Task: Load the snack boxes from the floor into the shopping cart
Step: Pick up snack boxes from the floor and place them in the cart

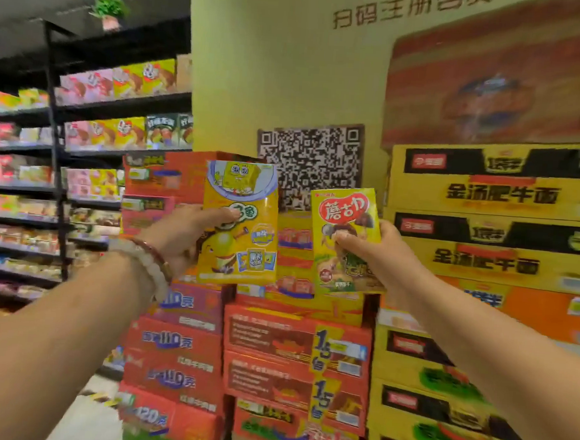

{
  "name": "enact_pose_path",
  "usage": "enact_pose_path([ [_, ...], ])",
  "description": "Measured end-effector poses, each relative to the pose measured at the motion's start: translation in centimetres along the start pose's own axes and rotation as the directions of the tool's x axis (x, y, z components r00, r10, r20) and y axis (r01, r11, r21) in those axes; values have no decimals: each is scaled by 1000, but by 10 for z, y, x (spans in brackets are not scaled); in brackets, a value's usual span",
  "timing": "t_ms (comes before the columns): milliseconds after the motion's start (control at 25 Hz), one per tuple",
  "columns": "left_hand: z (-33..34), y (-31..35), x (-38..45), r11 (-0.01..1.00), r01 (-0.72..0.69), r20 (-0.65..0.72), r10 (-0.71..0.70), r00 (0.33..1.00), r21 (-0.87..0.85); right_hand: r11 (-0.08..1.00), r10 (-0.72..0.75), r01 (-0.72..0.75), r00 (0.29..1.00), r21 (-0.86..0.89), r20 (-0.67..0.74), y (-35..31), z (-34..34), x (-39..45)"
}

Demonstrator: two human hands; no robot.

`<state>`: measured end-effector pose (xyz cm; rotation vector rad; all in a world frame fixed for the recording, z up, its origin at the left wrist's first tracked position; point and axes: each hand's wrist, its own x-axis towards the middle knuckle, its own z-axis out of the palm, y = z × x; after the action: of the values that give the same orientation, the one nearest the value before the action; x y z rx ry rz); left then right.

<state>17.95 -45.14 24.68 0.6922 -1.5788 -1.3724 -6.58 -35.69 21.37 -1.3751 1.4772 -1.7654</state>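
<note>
Far ahead, a yellow wall (285, 65) bearing a black-and-white QR code (311, 163). To the right, stacked yellow cardboard noodle cartons (496, 200); centre, red cardboard cartons (292, 357); left, black metal shelving (56, 155) packed with snacks. Near, held upright side by side, apart, faces to camera, probably for checking the labels: a yellow cartoon-sponge snack box (240, 223), gripped by the left hand (177, 236), thumb pressed across its front, other fingers hidden behind; a yellow-green mushroom-biscuit box (347, 241), pinched by the right hand (379, 253), thumb in front. No shopping cart visible; loading not yet done.
</note>
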Motion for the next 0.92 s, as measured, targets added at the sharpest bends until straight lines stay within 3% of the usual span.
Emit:
enact_pose_path([
  [240,190,-26,53,996,57,356,-30,934,-67,989,-29,-23,940,-148,-340,0,-173,-30],
  [400,320,-31,77,993,60,581,12,814,-105,978,-61,-60,830,-198,-554,-1,-274,-63],
  [680,552,-65,44,984,133,876,39,480,-117,952,-98,-198,523,-232,-846,4,-427,-182],
  [800,651,-94,5,984,158,951,24,307,-76,947,-81,-259,377,-189,-923,19,-489,-243],
  [920,740,-124,-35,977,204,986,25,165,-59,949,-54,-284,278,-135,-959,36,-549,-298],
])
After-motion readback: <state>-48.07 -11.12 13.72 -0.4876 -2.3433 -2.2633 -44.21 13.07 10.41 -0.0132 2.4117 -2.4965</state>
